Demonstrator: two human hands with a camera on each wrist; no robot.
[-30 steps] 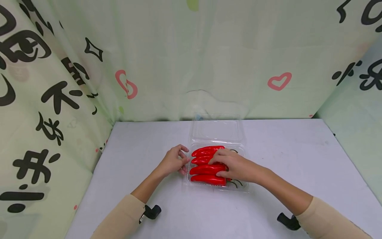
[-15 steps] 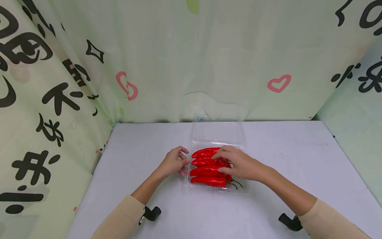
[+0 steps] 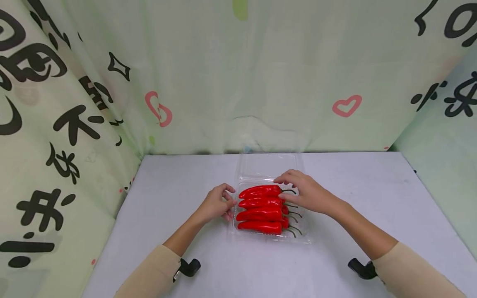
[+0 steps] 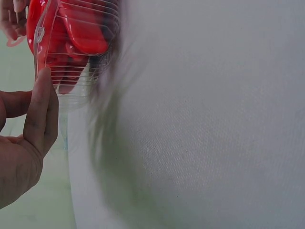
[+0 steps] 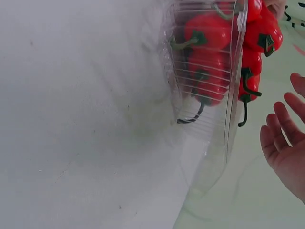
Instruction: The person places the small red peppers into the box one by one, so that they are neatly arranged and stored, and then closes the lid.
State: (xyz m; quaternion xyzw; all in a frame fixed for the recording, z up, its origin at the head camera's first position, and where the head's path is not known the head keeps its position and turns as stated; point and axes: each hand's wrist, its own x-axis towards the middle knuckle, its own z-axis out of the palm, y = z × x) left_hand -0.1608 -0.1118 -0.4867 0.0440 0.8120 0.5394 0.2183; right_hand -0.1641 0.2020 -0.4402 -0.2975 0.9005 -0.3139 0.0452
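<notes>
Red peppers (image 3: pixel 259 214) with green stems lie side by side in a clear plastic clamshell box (image 3: pixel 304 234). Their stems point right, and the right wrist view shows more peppers (image 5: pixel 207 31) beneath through the ribbed wall. The clear lid (image 3: pixel 270 166) is folded back toward the curtain. My left hand (image 3: pixel 217 202) is at the box's left side; in the left wrist view its extended fingertips touch the wall near the rim. Above the box's back right corner is my right hand (image 3: pixel 306 192), fingers spread and holding nothing, just over the stems of the rearmost pepper.
The box stands on a white-covered table (image 3: pixel 179 174), near its back edge. A pale green printed curtain (image 3: pixel 238 74) hangs behind the table and along both sides. Black wrist devices (image 3: pixel 190 267) are at both sleeves.
My right hand has come off the peppers and moved back and slightly right, its fingers spreading. The rearmost peppers and their stems now show. My left hand stays by the box.
</notes>
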